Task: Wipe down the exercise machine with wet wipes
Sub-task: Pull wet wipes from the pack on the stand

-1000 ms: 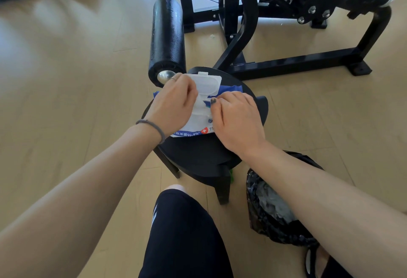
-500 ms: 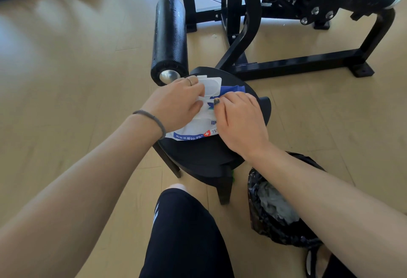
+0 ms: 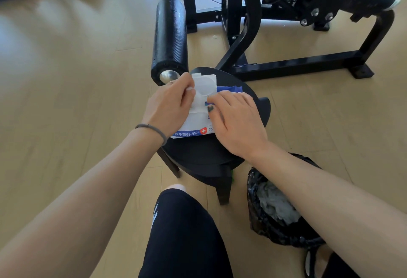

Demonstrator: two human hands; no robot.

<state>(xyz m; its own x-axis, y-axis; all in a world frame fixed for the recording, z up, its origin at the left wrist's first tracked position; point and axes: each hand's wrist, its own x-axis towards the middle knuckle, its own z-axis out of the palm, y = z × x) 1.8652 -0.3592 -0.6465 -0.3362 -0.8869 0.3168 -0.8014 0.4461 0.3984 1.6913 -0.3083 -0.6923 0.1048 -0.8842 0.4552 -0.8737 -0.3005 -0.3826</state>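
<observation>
White-and-blue soft plastic pack of wet wipes [image 3: 193, 123] lies flat on the round black stool seat serving as tabletop [image 3: 198, 154], centre of frame. Its white hinged plastic lid [image 3: 204, 84] is flipped open and points to the upper part of the frame.

Change vs a second ago: pack stays in the same spot, lid was already up. Left hand [image 3: 169, 107] has shifted in from the pack's left edge and its fingers [image 3: 188, 92] are now bunched at the opening just under the lid, pinching there. Can't tell whether they hold a wipe or only the pack's flap; no wipe is clearly out. Right hand [image 3: 239, 121] has barely moved: fingers lie flat and loosely bent on the right half of the pack, pressing it down, not wrapped round it.

Meaning, as I read it: mid-extraction of a fresh wipe, right hand anchoring, left about to pull. No wiping of the machine in progress.

Outward: black foam roller pad with chrome end cap [image 3: 169, 40] just above-left of the stool, black steel exercise machine frame [image 3: 304, 64] across the upper right. Black bin bag holding crumpled used wipes [image 3: 275, 209] on the wooden floor [image 3: 66, 79], lower right, so part of the wiping is probably already done.
</observation>
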